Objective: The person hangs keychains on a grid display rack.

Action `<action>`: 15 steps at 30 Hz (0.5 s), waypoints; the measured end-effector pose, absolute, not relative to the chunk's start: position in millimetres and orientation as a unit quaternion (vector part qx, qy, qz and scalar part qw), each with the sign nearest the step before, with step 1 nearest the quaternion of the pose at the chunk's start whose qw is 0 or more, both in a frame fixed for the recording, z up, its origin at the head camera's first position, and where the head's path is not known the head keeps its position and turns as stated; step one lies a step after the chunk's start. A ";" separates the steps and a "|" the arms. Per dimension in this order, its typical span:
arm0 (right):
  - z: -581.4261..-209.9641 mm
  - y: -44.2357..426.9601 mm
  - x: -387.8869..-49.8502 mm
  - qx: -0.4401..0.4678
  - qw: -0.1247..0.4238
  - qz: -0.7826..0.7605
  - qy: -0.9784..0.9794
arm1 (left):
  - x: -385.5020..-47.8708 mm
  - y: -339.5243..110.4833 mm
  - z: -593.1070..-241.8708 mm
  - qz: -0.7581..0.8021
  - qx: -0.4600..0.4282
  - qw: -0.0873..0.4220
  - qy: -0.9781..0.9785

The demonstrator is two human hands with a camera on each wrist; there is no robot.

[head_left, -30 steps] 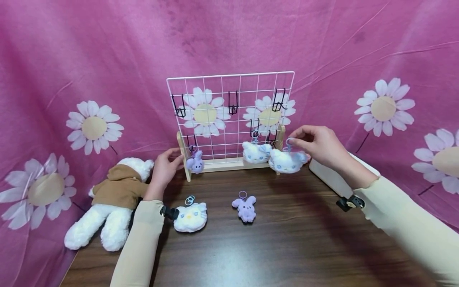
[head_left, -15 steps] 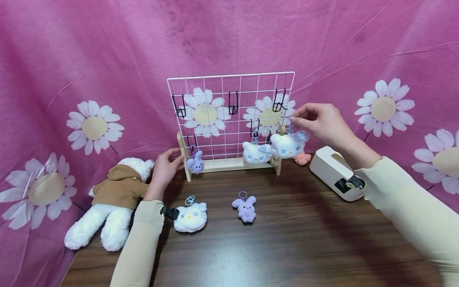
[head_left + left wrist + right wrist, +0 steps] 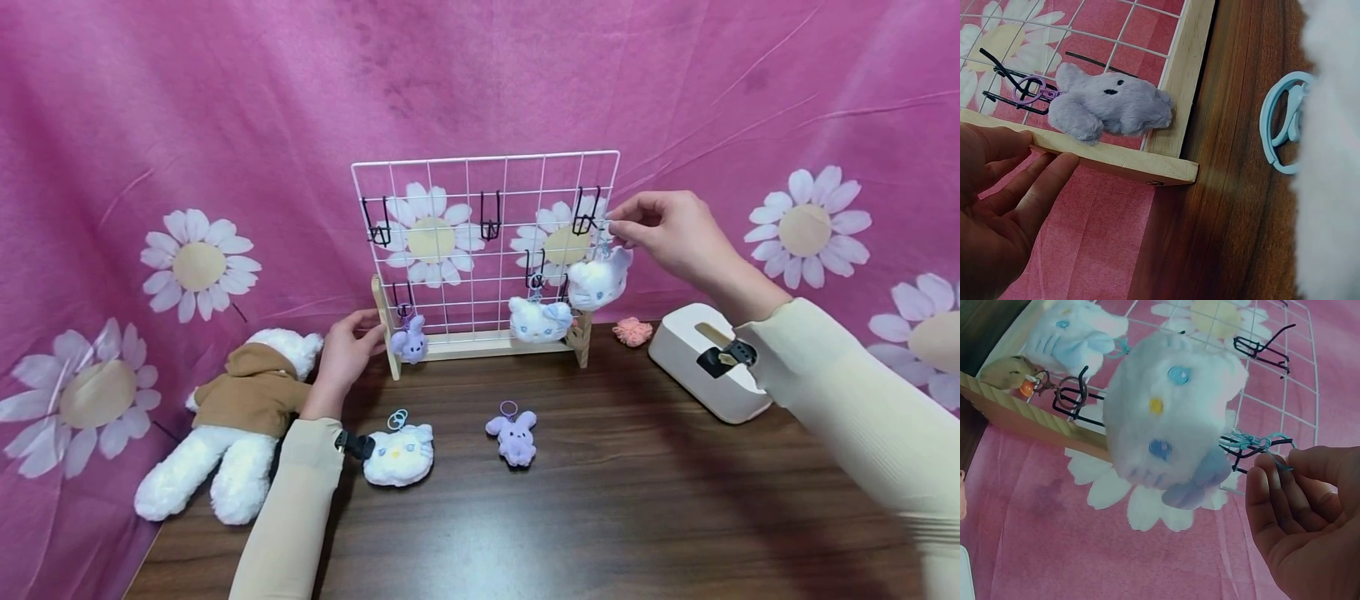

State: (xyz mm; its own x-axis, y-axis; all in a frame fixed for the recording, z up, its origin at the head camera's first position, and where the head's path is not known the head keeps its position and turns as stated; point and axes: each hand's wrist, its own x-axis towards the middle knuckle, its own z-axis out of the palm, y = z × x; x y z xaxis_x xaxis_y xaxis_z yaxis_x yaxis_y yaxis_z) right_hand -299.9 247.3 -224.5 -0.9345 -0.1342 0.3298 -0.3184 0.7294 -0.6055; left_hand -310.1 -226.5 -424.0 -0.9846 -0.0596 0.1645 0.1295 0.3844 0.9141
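Observation:
My right hand [image 3: 667, 229] pinches the blue ring [image 3: 1284, 464] of a white plush cat head [image 3: 597, 282], which hangs beside the rack's upper right hook [image 3: 584, 218]. In the right wrist view the ring lies against a black hook; whether it is over the tip I cannot tell. My left hand [image 3: 347, 354] holds the left wooden upright [image 3: 1116, 160] of the white wire rack [image 3: 480, 158] between thumb and fingers. A purple plush rabbit [image 3: 1113, 103] hangs on the lower left hook. Another white cat head [image 3: 538, 321] hangs on a lower hook at the right.
On the table [image 3: 600, 517] lie a white cat plush [image 3: 399, 457] and a purple rabbit [image 3: 515, 439]. A white bear in a brown hoodie [image 3: 251, 387] lies at the left. A pink fluffy thing [image 3: 632, 332] and a white box [image 3: 693, 383] are at the right.
My right hand has risen with the cat plush, from low beside the rack up to the upper right hook. The pink fluffy thing has come into view. My left hand has stayed on the upright.

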 end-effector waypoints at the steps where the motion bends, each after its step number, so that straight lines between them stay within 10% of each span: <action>1: -224.6 247.5 -300.9 0.123 0.131 0.345 -0.921 | -310.1 -226.2 -423.8 -0.555 -0.022 0.085 -0.828; 15: -238.1 241.1 -316.9 0.113 0.118 0.383 -0.909 | -309.9 -226.2 -425.3 -0.548 -0.020 0.087 -0.832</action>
